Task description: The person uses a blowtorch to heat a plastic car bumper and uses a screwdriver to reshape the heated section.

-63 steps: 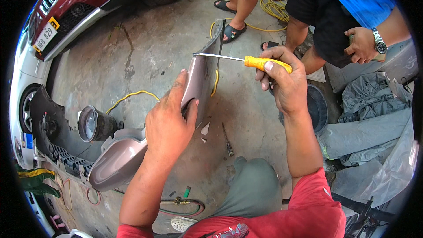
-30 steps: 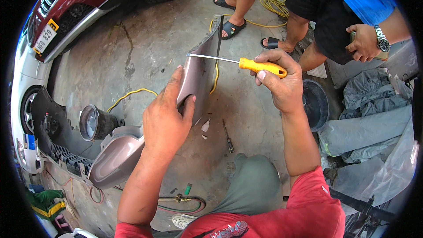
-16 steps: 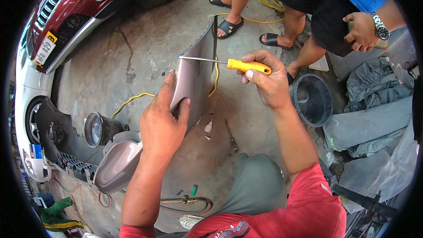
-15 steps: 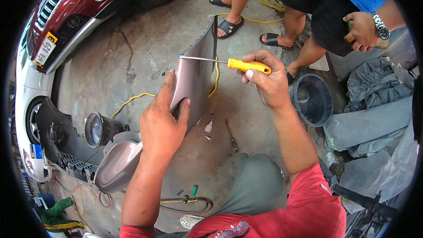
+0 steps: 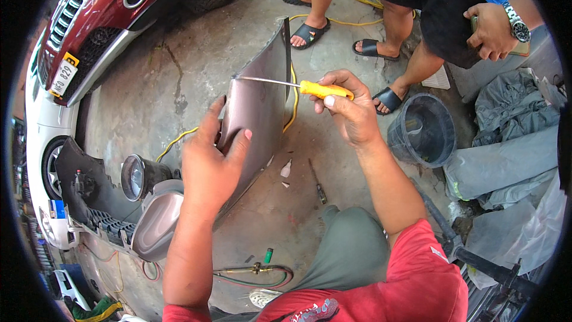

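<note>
The concrete floor point(image 5: 179, 77) carries everything in view. At the far left stands a dark red car point(image 5: 119, 6), with a white car point(image 5: 39, 131) just beside it on the left. A detached dark bumper point(image 5: 89, 197) lies at the near left, and a round fog lamp point(image 5: 138, 177) sits against it.

I hold the work piece, a mauve-grey body panel point(image 5: 259, 98), in the centre. Its long axis runs from the near left, where its rounded end rests beside the bumper, up and away to a pointed tip at the far centre. My left hand point(image 5: 208, 167) is the nearer hand to it: palm flat against the panel's near face, thumb and fingers clenched around its left edge.

My right hand point(image 5: 351, 113) is wrapped closed around the yellow handle of a screwdriver point(image 5: 298, 86). The shaft lies nearly level, pointing left from my fingers, across the panel's long axis. Its tip meets the panel near the upper left edge, just above my left fingertips. The panel therefore lies directly left of my right hand.

To the right stands a dark bucket point(image 5: 423, 131), with grey plastic sheeting point(image 5: 506, 143) beyond it. Other people's legs and sandals point(image 5: 310, 33) occupy the far side. A yellow cable point(image 5: 292, 107) runs behind the panel. A second small screwdriver point(image 5: 317, 182) lies on the floor near my knee.
</note>
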Demonstrator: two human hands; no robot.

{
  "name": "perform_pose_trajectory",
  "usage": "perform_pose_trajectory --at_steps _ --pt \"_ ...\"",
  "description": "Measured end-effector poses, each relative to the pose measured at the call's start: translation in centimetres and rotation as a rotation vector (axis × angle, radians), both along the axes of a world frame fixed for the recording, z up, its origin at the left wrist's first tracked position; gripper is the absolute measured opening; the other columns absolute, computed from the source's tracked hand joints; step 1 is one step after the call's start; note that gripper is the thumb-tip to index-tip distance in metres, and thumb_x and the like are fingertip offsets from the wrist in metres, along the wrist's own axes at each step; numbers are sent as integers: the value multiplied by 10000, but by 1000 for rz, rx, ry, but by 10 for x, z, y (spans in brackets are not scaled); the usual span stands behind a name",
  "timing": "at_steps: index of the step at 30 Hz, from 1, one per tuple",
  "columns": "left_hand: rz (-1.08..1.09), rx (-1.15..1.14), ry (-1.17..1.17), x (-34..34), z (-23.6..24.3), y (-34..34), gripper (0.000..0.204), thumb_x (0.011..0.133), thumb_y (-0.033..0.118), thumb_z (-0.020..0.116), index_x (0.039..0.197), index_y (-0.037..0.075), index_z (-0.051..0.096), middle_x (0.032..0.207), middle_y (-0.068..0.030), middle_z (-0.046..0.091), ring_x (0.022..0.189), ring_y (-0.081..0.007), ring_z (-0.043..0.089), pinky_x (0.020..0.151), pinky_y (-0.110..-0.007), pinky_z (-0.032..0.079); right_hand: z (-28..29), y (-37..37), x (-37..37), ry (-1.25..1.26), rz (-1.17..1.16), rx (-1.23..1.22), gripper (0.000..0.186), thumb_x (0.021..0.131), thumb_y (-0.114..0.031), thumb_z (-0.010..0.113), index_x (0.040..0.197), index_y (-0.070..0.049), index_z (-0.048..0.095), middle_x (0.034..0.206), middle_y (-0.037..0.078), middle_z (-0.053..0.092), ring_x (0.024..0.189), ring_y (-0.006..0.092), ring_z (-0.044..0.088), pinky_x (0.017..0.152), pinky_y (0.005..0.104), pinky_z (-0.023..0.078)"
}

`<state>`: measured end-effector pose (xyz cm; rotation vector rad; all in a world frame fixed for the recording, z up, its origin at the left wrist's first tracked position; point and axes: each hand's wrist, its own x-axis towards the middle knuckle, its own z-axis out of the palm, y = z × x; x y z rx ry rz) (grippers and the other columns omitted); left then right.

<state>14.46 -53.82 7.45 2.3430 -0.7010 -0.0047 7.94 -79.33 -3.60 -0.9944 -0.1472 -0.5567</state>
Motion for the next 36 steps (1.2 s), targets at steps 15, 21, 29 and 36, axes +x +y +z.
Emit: perform_pose_trajectory --at_steps 15,21,29,36 --pt "57 -190 52 62 22 -53 352 892 221 816 1116 -29 709 876 -162 758 760 -176 677 726 -322 524 -29 2 -11 -59 -63 377 285 943 -98 651 1226 -69 631 1101 165 708 955 228 667 861 376 555" --pt "127 116 -113 48 24 -62 536 821 214 871 1262 2 651 1052 -159 736 967 -266 700 859 -380 546 -34 -1 -15 -43 -72 405 291 945 -110 640 1232 -67 626 1092 168 708 945 233 665 862 369 543" --pt "-219 876 -972 6 -3 -60 808 867 429 766 1556 105 495 1636 -168 403 1585 -368 253 1275 -609 171 -41 -4 -18 -18 -89 448 305 945 -117 625 1242 -49 608 1076 157 702 935 230 664 851 365 549" --pt "-861 1390 -851 -39 -82 -1 427 959 292 578 1294 55 699 1338 -233 651 1385 -372 519 1212 -569 284 -36 -9 -25 -23 -128 442 347 950 -153 624 1278 -48 581 1079 163 697 920 235 674 847 365 560"
